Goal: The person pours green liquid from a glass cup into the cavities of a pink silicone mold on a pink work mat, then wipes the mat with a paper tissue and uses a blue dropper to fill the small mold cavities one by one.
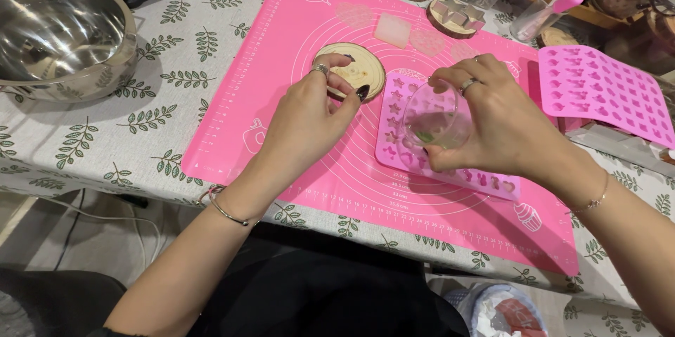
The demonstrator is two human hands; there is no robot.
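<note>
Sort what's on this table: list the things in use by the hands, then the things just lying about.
In use: right hand tilting clear cup over pink mold tray; left hand at wooden disc; pink baking mat.

Lying about: steel bowl; second pink mold; star cutter.

Bright warm indoor light, soft shadows, sharp

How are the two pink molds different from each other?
The near mold lies on the pink mat, under the right hand and its clear cup; the far mold lies off to the right, untouched. The near mold is partly hidden by the cup and hand; the far mold shows fully. Both are pink with rows of small shaped hollows.
</note>
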